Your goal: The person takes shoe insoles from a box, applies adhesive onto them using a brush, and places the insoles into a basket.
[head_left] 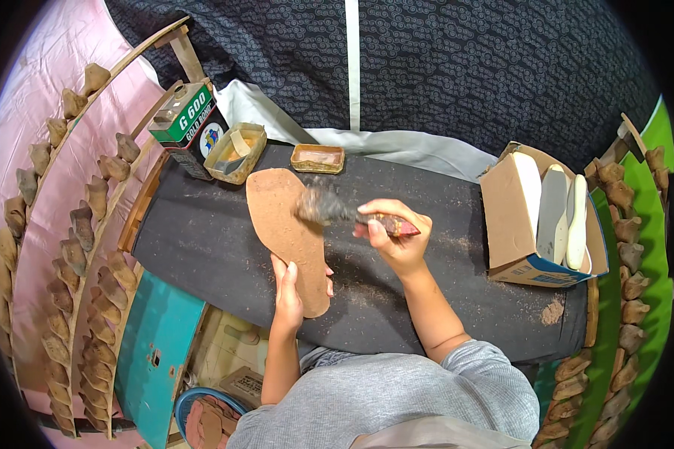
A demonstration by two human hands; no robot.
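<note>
A brown, rough-faced shoe sole (281, 209) is held upright-tilted over the dark-covered table, its wide end away from me. My left hand (289, 290) grips its lower part, thumb on the front face and fingers showing past the right edge. In my right hand (401, 238) is a brush (386, 223) with a reddish handle end. Its dark bristles, smeared by motion, meet the sole's right edge near the top. Whether they press on the face or just pass beside it, I cannot tell.
Behind the sole stand a green-and-black metal can (191, 129), a tub (236, 153) with a spreader-like piece, and a shallow tray (317, 159). A cardboard box (513, 224) of soles is at the right. Brown crumbs dot the table (397, 299). Racks of shoe lasts (82, 224) flank it.
</note>
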